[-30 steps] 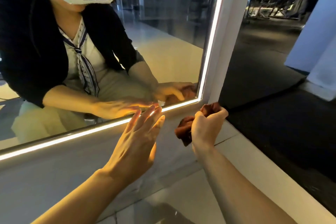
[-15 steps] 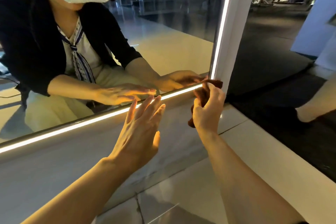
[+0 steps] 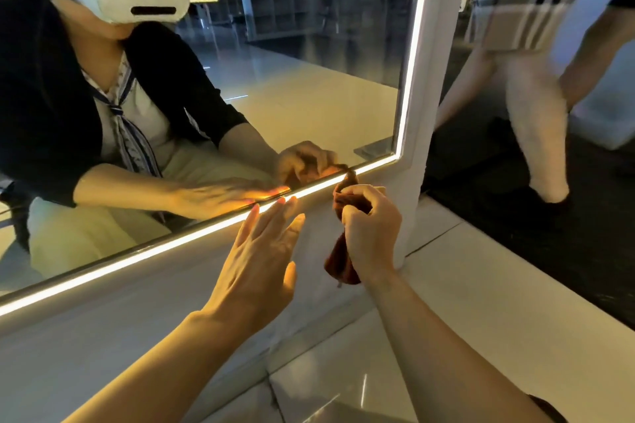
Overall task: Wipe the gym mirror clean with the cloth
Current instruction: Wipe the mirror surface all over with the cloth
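From my head camera, my right hand (image 3: 372, 232) is pinching the brown cloth (image 3: 343, 261), having lifted it from below the frame until its tip is touching the lit strip (image 3: 171, 244) at centre frame. My left hand (image 3: 256, 271) is staying flat, fingers spread. The mirror (image 3: 309, 79) glass itself is still waiting, I judge.

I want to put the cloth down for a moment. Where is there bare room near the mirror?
Bare pale floor lies right of the right hand, between the mirror's white frame post and the dark mat. More lies under the forearms. It is crowded at the lit bottom edge, where the left hand and the cloth sit, and a passer-by's legs cross the mat.
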